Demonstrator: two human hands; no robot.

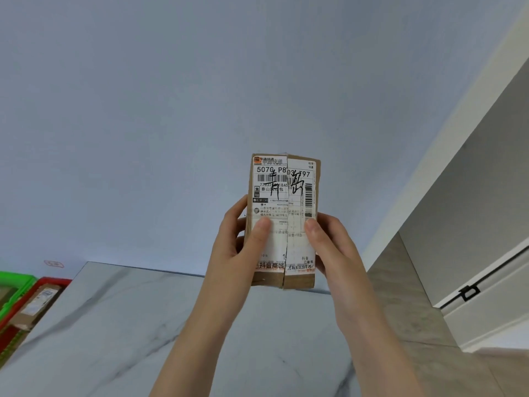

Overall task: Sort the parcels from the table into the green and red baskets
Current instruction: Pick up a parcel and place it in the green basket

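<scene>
1. Holding a brown cardboard parcel (283, 196) upright before me, I am lifting it clear of the marble table (143, 325), against the pale blue wall (171, 110).
2. My left hand (240, 242) is gripping the parcel's left edge, with the thumb pressing flat on the label (272, 242) and the fingers curling behind.
3. My right hand (329, 242) is clasping the right edge the same way, thumb on the front.
4. The label is facing me, showing barcodes and two large handwritten black characters, with a split running down its middle.
5. The green basket (17, 277) and red basket (54, 280) are sitting side by side just off the table's left edge; another boxed parcel (37, 303) is lying in the red one.
</scene>
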